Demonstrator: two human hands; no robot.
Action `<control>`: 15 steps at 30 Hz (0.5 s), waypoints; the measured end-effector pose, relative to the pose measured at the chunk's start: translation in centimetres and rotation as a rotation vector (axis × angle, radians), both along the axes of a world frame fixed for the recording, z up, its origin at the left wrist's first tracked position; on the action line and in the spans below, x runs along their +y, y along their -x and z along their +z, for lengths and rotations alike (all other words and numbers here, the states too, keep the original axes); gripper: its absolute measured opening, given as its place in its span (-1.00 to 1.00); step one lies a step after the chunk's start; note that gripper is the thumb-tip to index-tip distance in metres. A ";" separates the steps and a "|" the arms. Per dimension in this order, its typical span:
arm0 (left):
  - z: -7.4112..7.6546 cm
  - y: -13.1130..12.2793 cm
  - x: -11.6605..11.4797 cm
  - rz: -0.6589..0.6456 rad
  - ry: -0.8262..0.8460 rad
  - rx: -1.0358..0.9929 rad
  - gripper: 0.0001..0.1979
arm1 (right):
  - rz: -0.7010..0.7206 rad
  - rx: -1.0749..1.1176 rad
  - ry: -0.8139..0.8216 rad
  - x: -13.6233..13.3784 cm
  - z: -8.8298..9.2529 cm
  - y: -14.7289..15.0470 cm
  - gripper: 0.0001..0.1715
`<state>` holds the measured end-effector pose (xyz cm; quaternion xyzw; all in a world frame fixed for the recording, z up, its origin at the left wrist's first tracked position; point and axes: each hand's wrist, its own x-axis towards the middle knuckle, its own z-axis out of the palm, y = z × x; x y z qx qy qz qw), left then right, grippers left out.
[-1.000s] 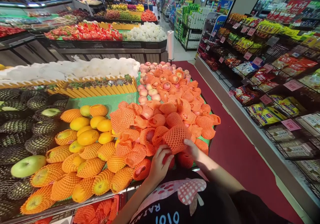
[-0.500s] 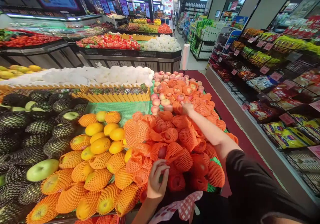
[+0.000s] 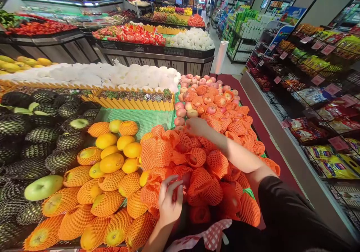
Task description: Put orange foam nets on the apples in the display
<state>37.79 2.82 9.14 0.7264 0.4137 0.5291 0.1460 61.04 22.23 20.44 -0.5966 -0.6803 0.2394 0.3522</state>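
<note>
Apples in orange foam nets (image 3: 197, 156) lie heaped on the right part of the display, with bare pink apples (image 3: 180, 112) behind them. Over the near side of the heap is my left hand (image 3: 170, 198), fingers apart and slightly curled, nothing held. My right hand (image 3: 197, 127) reaches across to the back of the netted heap, beside the bare apples; its fingers point left and down and are too blurred to tell what they hold. Netted orange-yellow fruit (image 3: 109, 180) lies to the left of my left hand.
Dark netted melons (image 3: 33, 162) fill the far left. White wrapped produce (image 3: 135, 75) stands behind a yellow planter fence (image 3: 135, 104). A plastic bag roll (image 3: 221, 57) rises behind the apples. Snack shelves (image 3: 323, 94) line the right side, past a dark red floor strip.
My right hand has moved left and slightly nearer over the netted apples. My left hand has shifted slightly left, its fingers opening. The view has tilted down.
</note>
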 end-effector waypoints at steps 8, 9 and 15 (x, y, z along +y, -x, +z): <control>1.7 1.8 2.5 0.338 -0.173 0.143 -0.79 | 0.577 -0.298 -0.428 -8.1 3.1 5.5 -0.54; 1.9 2.0 2.9 0.339 -0.161 0.168 -0.74 | 0.653 -0.302 -0.459 -8.9 3.2 5.8 -0.51; 3.1 3.0 4.1 0.201 -0.120 0.082 -0.42 | 0.834 -0.518 -0.392 -13.4 2.4 5.7 -0.69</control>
